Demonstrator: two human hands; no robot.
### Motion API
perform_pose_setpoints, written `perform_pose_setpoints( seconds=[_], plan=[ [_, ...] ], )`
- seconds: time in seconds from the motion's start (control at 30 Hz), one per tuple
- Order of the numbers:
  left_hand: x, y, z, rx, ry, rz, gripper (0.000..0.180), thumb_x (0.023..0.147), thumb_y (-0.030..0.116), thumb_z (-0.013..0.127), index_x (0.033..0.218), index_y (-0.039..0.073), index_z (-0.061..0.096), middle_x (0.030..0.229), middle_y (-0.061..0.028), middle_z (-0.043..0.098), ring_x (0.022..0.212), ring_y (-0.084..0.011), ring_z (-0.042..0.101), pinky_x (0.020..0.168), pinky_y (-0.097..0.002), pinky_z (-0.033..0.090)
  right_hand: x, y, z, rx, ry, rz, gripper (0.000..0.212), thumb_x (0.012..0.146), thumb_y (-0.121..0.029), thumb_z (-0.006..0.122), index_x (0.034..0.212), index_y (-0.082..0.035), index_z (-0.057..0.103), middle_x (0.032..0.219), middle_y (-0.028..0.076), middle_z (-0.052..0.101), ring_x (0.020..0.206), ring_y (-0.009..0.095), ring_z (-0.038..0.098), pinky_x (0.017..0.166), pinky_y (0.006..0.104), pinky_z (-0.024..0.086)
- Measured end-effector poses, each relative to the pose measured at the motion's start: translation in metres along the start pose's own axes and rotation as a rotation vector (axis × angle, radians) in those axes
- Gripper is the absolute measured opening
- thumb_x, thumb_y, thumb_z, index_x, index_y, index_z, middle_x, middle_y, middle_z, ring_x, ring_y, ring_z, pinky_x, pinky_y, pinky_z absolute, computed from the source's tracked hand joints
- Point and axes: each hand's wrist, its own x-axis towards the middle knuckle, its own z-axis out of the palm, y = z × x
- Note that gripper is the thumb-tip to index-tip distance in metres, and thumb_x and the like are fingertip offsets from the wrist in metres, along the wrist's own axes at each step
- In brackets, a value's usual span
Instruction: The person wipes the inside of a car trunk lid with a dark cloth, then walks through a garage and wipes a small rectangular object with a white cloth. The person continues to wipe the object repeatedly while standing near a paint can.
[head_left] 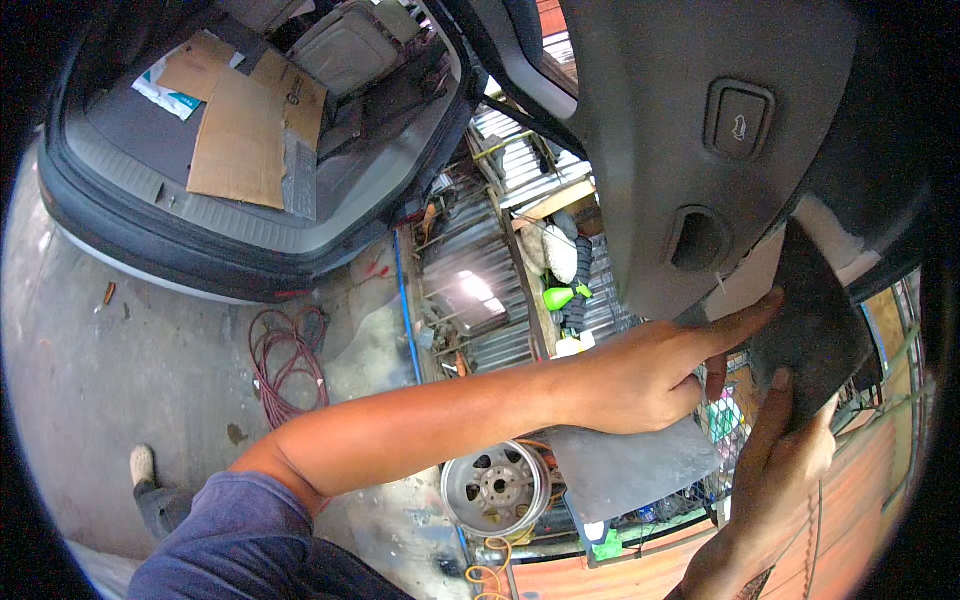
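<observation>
A dark grey, flat sheet that looks like sandpaper (pixel 815 335) is held up in front of the raised tailgate's lower edge. My right hand (pixel 785 465) comes from the lower right and grips its lower part, the thumb on the face towards me and the other fingers mostly hidden behind. From the left reaches my bare left forearm, below a blue sleeve. My left hand (pixel 650 375) has its index finger stretched out, the tip touching the sheet's left side; its other fingers are partly bent, and I see nothing between them. The grey tailgate trim (pixel 650 150) hangs just above both hands.
Flattened cardboard (pixel 240 145) lies in the open car boot (pixel 130 190) at upper left. A coiled red hose (pixel 285 365) is on the concrete floor. Below my left forearm stands a wheel rim (pixel 495 487), beside a grey panel (pixel 630 465). A green spray bottle (pixel 562 297) is beyond.
</observation>
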Motion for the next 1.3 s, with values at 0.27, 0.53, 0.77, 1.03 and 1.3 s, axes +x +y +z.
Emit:
perform_pose_setpoints(
  seconds=[0.27,0.53,0.77,1.03,1.3],
  plan=[
    [0.013,0.003,0.0,-0.007,0.076,0.163,0.094,0.075,-0.01,0.047,0.16,0.015,0.018,0.097,-0.0165,0.068,0.079,-0.0268,0.067,0.077,-0.0377,0.053,0.008,-0.004,0.002,0.135,0.138,-0.067,0.03,0.102,-0.019,0.057,0.12,0.005,0.059,0.095,0.023,0.07,0.08,0.024,0.07,0.066,0.039,0.054],
    [0.01,-0.019,0.014,-0.07,0.091,0.083,0.095,0.078,-0.009,0.049,0.161,0.018,0.012,0.099,-0.0197,0.069,0.081,-0.027,0.067,0.079,-0.0379,0.054,0.01,-0.004,0.014,-0.056,0.159,-0.146,0.022,0.096,-0.012,0.062,0.115,0.0,0.06,0.075,0.023,0.066,0.06,0.041,0.064,0.052,0.0467,0.048],
    [0.006,-0.036,0.014,0.001,0.02,-0.006,0.09,0.084,-0.004,0.056,0.161,0.017,0.014,0.083,-0.0196,0.066,0.077,-0.0327,0.066,0.074,-0.0407,0.051,0.0,0.019,0.035,-0.125,0.112,-0.196,0.038,0.094,-0.006,0.063,0.128,0.002,0.049,0.071,0.024,0.063,0.057,0.043,0.061,0.05,0.0499,0.044],
    [0.003,-0.056,0.021,0.033,-0.026,-0.076,0.09,0.085,-0.003,0.054,0.161,0.02,0.011,0.083,-0.0209,0.066,0.077,-0.0334,0.067,0.074,-0.0403,0.051,-0.008,0.031,0.052,-0.064,0.015,-0.134,0.03,0.094,-0.003,0.058,0.124,0.001,0.054,0.071,0.022,0.062,0.061,0.04,0.062,0.054,0.0485,0.045],
    [-0.019,-0.081,0.03,0.063,-0.072,-0.158,0.079,0.083,0.0,0.05,0.157,0.016,0.026,0.089,-0.0177,0.069,0.084,-0.034,0.068,0.078,-0.0423,0.053,-0.022,0.035,0.056,-0.097,-0.164,-0.165,0.02,0.094,-0.003,0.058,0.113,0.0,0.055,0.066,0.022,0.06,0.058,0.041,0.061,0.051,0.0489,0.045]
  ],
)
